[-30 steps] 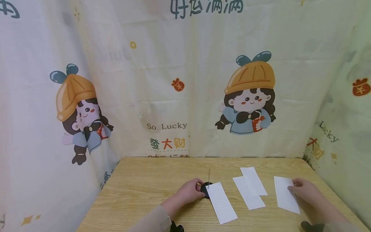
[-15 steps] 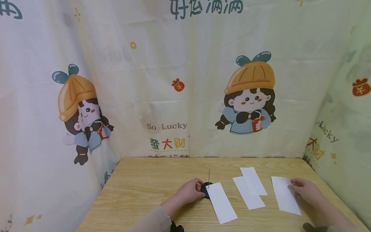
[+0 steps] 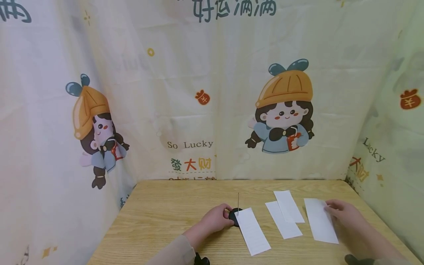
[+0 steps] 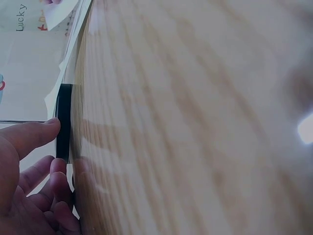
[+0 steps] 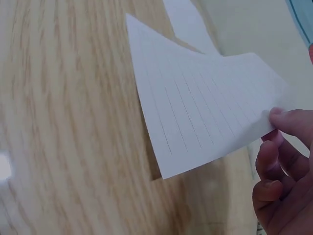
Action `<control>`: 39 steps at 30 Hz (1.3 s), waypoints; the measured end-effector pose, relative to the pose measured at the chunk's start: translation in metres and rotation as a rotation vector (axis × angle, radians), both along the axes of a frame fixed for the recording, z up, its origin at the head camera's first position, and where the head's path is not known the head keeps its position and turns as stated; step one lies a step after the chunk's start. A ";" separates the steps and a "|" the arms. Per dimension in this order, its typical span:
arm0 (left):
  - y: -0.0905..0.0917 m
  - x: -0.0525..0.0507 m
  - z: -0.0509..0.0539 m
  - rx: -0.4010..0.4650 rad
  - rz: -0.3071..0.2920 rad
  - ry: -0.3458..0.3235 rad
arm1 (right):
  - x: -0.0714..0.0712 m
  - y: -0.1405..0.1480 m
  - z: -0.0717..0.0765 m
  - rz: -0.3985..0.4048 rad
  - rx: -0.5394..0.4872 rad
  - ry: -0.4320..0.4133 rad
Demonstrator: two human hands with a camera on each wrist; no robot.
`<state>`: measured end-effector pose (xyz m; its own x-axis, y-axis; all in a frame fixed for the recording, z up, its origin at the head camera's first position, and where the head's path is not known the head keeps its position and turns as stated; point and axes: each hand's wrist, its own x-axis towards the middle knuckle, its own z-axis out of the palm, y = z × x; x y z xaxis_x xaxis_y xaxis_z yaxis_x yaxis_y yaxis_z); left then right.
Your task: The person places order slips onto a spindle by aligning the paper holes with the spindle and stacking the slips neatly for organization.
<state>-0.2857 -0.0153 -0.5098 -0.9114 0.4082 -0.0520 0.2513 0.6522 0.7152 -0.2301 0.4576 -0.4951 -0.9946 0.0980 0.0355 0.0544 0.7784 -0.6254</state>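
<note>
My left hand (image 3: 216, 219) grips the rim of a paper spike's round black base (image 3: 233, 218), thumb on top and fingers at its side, as the left wrist view shows. From the base a thin needle (image 3: 238, 202) stands upright. One white paper slip (image 3: 253, 232) has its corner over the base at the needle's foot; whether it is pierced I cannot tell. My right hand (image 3: 346, 213) pinches the edge of another lined paper slip (image 5: 195, 107) between thumb and fingers. That slip bends and is lifted off the table, casting a shadow.
Two more white slips, a front slip (image 3: 281, 221) and a back slip (image 3: 291, 206), overlap on the wooden table (image 3: 172, 206) between the hands. A printed curtain (image 3: 185, 92) hangs behind the table and along both sides.
My right hand has moved left and a little away from me, carrying its paper slip closer to the overlapping slips. The left hand and the paper spike have stayed in place.
</note>
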 end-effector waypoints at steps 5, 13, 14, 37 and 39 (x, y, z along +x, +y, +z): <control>0.000 0.000 0.001 0.000 0.001 0.002 | 0.003 -0.012 0.009 0.027 -0.034 0.049; 0.000 -0.001 -0.001 0.006 0.003 -0.006 | 0.003 -0.026 0.018 0.044 -0.066 0.078; 0.000 -0.001 -0.001 0.004 0.005 -0.006 | 0.003 -0.027 0.018 0.048 -0.062 0.083; -0.002 -0.003 -0.005 0.014 -0.012 0.019 | -0.004 -0.075 0.031 0.092 -0.241 0.155; -0.002 -0.002 -0.005 0.015 -0.010 0.019 | -0.005 -0.081 0.032 0.095 -0.275 0.144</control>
